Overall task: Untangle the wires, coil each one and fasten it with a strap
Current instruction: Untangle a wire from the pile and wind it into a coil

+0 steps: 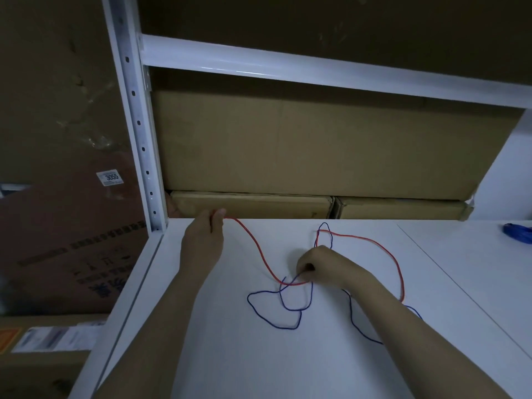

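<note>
A red wire point(253, 243) and a blue wire point(273, 325) lie tangled on the white table point(230, 355). My left hand point(203, 240) pinches one end of the red wire near the table's far edge. From there the red wire runs down to my right hand point(319, 264), which grips it where it crosses the blue loops. Beyond my right hand the red wire arcs right and back down point(398, 269) past my right forearm. The blue wire forms loose loops below my right hand and passes under my right forearm.
Cardboard boxes point(288, 145) fill the shelf just behind the table. A white shelf upright point(138, 122) stands at the far left corner. A blue bundle point(518, 231) lies at the table's far right edge. More boxes point(72, 254) stand left of the table.
</note>
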Demonstrator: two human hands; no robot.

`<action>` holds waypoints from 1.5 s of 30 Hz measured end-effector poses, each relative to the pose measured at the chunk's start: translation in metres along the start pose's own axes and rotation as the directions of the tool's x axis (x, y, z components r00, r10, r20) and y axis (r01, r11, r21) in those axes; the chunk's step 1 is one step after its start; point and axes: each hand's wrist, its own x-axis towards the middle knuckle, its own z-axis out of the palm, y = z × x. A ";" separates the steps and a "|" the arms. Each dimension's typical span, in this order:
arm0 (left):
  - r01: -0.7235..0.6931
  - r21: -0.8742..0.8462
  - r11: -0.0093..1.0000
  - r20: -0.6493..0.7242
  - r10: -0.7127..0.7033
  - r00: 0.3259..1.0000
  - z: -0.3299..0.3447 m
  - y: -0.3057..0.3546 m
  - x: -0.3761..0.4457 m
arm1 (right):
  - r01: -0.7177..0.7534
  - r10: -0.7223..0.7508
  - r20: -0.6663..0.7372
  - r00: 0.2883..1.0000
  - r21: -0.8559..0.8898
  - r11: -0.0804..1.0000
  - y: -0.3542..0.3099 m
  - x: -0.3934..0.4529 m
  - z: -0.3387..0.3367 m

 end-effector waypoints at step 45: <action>0.349 -0.731 0.587 0.542 0.188 0.819 -0.026 0.061 -0.022 | 0.343 0.092 -0.585 0.806 0.588 0.732 -0.084 0.024 0.000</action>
